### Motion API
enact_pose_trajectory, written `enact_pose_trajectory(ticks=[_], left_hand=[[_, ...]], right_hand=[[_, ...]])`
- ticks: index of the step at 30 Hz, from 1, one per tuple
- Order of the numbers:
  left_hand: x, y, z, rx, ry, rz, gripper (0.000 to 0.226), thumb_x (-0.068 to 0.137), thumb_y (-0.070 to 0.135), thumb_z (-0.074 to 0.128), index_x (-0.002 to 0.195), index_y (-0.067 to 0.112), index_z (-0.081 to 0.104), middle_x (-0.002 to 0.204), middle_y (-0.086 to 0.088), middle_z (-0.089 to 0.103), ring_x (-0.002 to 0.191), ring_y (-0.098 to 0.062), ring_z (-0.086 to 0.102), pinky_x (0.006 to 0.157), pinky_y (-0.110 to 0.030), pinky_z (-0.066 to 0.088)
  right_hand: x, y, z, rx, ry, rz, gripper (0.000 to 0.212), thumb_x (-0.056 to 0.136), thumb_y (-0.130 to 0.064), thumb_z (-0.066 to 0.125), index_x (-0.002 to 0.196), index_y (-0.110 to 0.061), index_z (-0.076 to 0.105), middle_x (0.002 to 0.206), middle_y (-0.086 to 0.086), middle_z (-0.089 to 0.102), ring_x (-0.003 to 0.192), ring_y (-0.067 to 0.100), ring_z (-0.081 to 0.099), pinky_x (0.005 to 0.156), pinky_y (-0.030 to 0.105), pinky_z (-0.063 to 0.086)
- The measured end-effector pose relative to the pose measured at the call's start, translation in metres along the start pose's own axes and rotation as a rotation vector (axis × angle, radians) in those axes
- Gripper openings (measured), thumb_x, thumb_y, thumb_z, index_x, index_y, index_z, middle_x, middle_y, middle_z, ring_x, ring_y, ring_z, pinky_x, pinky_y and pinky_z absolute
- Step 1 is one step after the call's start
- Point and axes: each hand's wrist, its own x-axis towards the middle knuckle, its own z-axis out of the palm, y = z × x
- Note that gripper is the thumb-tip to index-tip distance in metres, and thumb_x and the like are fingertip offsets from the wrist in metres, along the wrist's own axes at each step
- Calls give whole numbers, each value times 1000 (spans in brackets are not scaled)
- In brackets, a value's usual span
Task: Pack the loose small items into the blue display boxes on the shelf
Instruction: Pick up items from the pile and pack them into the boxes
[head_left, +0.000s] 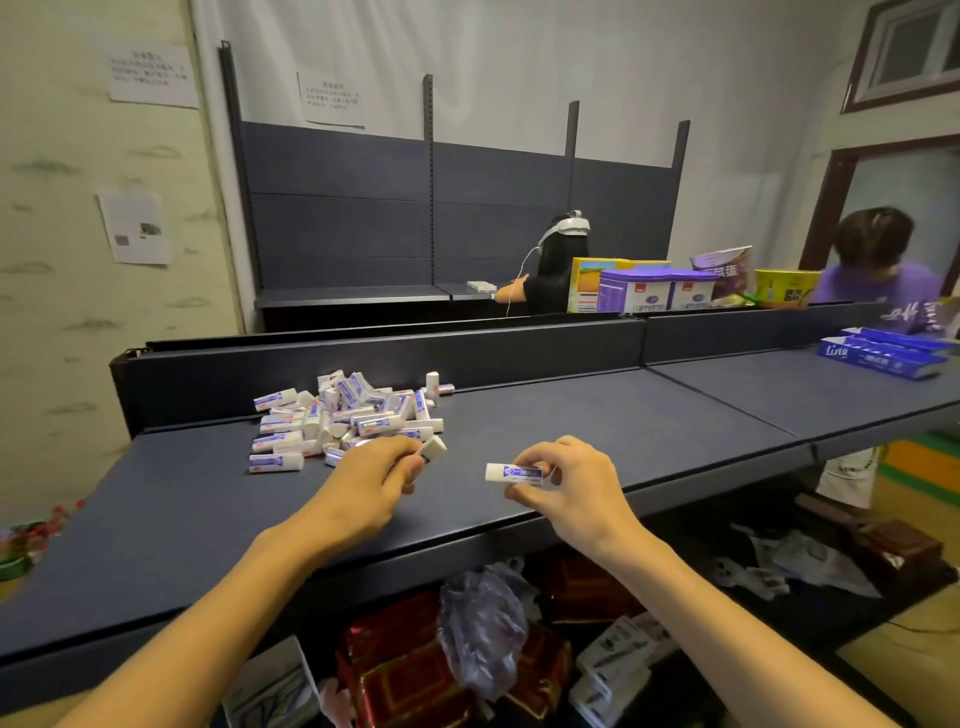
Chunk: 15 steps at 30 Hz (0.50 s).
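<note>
The pile of small white-and-purple tubes (343, 418) lies on the dark shelf (571, 431), against its low back wall, and serves as the landmark here. Just in front of the pile's near edge, the left hand (374, 480) pinches one tube (434, 448) between thumb and curled fingers, the tube's white end poking out to the right. Further right of the pile, and nearer the shelf's front lip, the right hand (563, 480) pinches a second tube (514, 474) by its right end, holding it level. The blue display boxes (883, 353) sit well apart from the pile, far to the right along the same shelf.

These tubes look light, stiff and smooth-skinned, so a fingertip pinch across the middle of the barrel should carry them without strain. They are likely to roll if set down loose. Taking several at once risks one slipping free.
</note>
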Motion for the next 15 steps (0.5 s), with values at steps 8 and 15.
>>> enact_pose_trajectory(ticks=[8, 15], left_hand=[[3, 75, 50, -26, 36, -38, 16, 95, 30, 52, 110, 33, 59, 92, 10, 63, 81, -9, 63, 77, -26, 53], [29, 121, 83, 7, 49, -2, 18, 85, 27, 69, 101, 20, 62, 91, 5, 67, 81, -8, 63, 70, -16, 50]], right_hand=[[-19, 61, -62, 20, -23, -33, 27, 78, -42, 75, 101, -29, 70, 92, -9, 58, 82, 12, 53, 85, 46, 47], [-25, 109, -104, 42, 5, -19, 29, 77, -41, 75, 102, -26, 70, 94, -9, 59, 84, 12, 56, 85, 47, 48]])
